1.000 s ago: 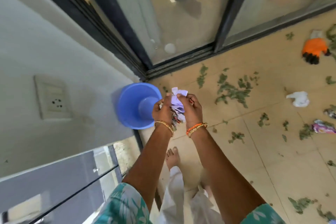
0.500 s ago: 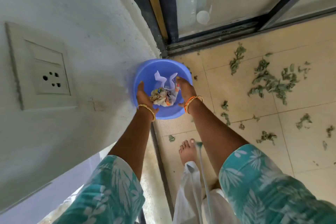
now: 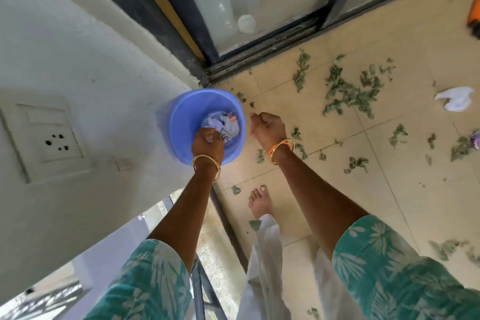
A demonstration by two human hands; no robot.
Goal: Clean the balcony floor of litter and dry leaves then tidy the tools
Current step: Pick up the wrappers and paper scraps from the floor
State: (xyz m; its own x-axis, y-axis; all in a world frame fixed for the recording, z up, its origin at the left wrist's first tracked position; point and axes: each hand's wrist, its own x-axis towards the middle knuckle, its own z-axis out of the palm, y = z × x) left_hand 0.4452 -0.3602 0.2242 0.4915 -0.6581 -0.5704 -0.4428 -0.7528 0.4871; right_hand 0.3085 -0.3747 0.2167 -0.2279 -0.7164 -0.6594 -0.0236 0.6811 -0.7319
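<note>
Location: balcony of a home. Evidence: beige tiled floor (image 3: 337, 163) strewn with dry green leaves (image 3: 350, 93) and a scrap of white litter (image 3: 455, 101); dark-framed sliding glass door (image 3: 259, 8) running in a grimy floor track (image 3: 262, 57); painted plaster wall (image 3: 78, 60) carrying a domestic socket plate (image 3: 42, 135); glass railing panel at the open edge, lower left; blue plastic tub (image 3: 187, 117) of paper rubbish against the wall; bare foot (image 3: 258, 202) on the tiles.

Our left hand (image 3: 207, 141) reaches down into the blue bucket (image 3: 181, 122), fingers curled on the litter there; our right hand (image 3: 267, 127) hangs just beside its rim, fist closed, holding nothing.
</note>
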